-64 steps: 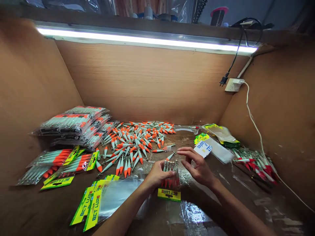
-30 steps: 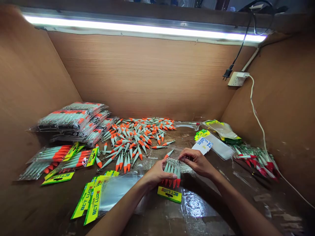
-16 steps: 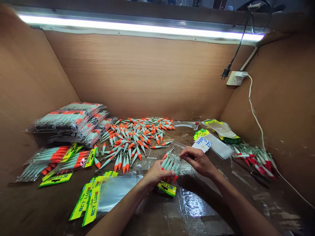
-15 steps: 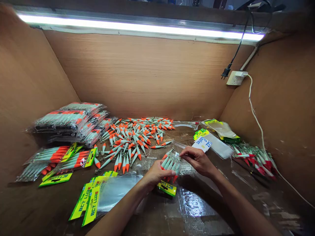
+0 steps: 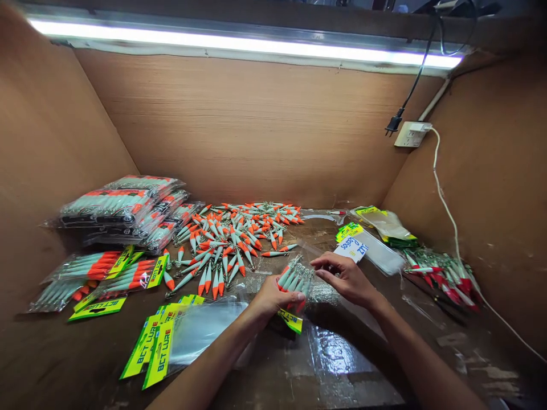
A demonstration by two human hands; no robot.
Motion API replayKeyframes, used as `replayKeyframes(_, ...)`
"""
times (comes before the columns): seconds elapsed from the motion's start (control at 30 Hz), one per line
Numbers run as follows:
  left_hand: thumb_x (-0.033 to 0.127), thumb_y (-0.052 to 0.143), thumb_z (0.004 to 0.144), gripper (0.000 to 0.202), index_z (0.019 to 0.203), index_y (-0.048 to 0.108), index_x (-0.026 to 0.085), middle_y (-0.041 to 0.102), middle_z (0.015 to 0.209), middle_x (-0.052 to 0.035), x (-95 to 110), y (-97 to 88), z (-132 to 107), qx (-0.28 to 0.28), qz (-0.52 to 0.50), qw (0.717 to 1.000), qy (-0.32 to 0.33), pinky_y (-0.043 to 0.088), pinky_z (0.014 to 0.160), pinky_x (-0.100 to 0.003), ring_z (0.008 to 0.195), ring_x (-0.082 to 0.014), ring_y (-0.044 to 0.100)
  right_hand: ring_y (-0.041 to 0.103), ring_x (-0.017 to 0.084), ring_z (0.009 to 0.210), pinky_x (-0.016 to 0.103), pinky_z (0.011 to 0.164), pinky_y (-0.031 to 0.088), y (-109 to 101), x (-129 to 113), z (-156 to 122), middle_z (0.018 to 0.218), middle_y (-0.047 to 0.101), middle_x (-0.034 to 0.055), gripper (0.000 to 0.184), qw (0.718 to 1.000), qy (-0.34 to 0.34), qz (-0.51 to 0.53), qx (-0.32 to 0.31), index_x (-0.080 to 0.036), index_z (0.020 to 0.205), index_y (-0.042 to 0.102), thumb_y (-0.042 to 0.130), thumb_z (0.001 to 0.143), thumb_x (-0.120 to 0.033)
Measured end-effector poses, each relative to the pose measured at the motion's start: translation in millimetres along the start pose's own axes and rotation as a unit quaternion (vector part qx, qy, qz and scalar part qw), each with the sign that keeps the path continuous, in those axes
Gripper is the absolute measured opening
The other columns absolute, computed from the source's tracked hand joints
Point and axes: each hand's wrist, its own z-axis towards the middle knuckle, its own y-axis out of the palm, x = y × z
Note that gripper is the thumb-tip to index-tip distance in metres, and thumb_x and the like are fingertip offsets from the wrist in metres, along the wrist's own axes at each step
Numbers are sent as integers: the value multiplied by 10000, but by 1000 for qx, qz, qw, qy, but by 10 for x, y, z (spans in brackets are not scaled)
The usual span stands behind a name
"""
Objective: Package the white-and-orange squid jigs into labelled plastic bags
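A clear plastic bag of fishing lures (image 5: 290, 280), pale with orange tips, is gripped in my left hand (image 5: 270, 297), thumb across its front. The lures lie side by side, their metal hooks bunched at the top end. Below my thumb hangs the bag's yellow-green header card (image 5: 292, 321). My right hand (image 5: 342, 278) is curled at the hook end, thumb and fingertips closed on the bag's edge; the exact contact is hard to make out. Behind my hands spreads a heap of loose orange-tipped lures (image 5: 239, 233).
Flat bags with yellow cards (image 5: 205, 330) lie front left. Filled lure bags (image 5: 128, 276) sit beyond, below stacked packs (image 5: 115, 208). To the right are a handwritten label (image 5: 351, 249), more bags (image 5: 382, 253), red-and-white lures (image 5: 444, 279) and a white cable (image 5: 444, 199).
The bag has tilted in my left hand, and its header card is turned and partly folded from view. My right hand stays at the hook end, shifted only slightly.
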Motion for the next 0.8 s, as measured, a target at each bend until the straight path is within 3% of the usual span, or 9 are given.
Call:
replayKeyframes(0.2, 358, 841, 682, 303, 762, 659, 129, 678, 661, -25, 16, 2, -17, -1, 36, 999, -6, 359, 547, -235, 557, -128, 542, 616, 189, 859, 306, 755, 483, -20, 15, 15, 940, 645, 61, 184, 1000, -17, -14, 1, -204, 861, 698, 633, 947, -354)
replayKeyframes(0.33, 359, 853, 663, 324, 788, 659, 131, 667, 661, -3, 29, 11, -12, 23, 47, 999, 9, 354, 539, -223, 540, -111, 519, 602, 177, 819, 293, 729, 467, -22, 40, 16, 894, 636, 49, 180, 1000, -23, -6, -1, -204, 892, 696, 613, 965, -346)
replayKeyframes(0.43, 427, 827, 701, 349, 781, 660, 131, 676, 663, -18, 57, 3, -30, -9, 60, 998, 5, 362, 540, -231, 541, -120, 528, 612, 183, 836, 298, 743, 465, -7, 52, 16, 904, 647, 51, 172, 1000, -24, -4, 1, -214, 970, 718, 597, 976, -336)
replayKeyframes(0.53, 477, 777, 758, 368, 745, 663, 128, 675, 655, -33, 72, -14, -47, -59, 64, 996, -2, 344, 536, -235, 540, -121, 522, 616, 182, 816, 298, 733, 461, 19, 74, 10, 888, 648, 49, 179, 1000, -26, -8, -9, -216, 951, 732, 598, 975, -332)
replayKeyframes(0.6, 464, 791, 742, 359, 733, 665, 128, 665, 644, -25, 59, -26, -45, -64, 62, 996, -10, 330, 530, -234, 531, -116, 510, 615, 181, 806, 296, 727, 459, 41, 93, 3, 885, 649, 49, 176, 999, -27, -8, -17, -215, 947, 730, 600, 975, -331)
replayKeyframes(0.8, 395, 835, 670, 329, 750, 650, 135, 625, 614, 4, -57, -4, 9, 43, 72, 996, -19, 336, 518, -233, 521, -118, 507, 602, 179, 790, 294, 713, 449, 84, 141, 1, 866, 642, 47, 190, 999, -40, -17, -29, -209, 932, 714, 586, 982, -340)
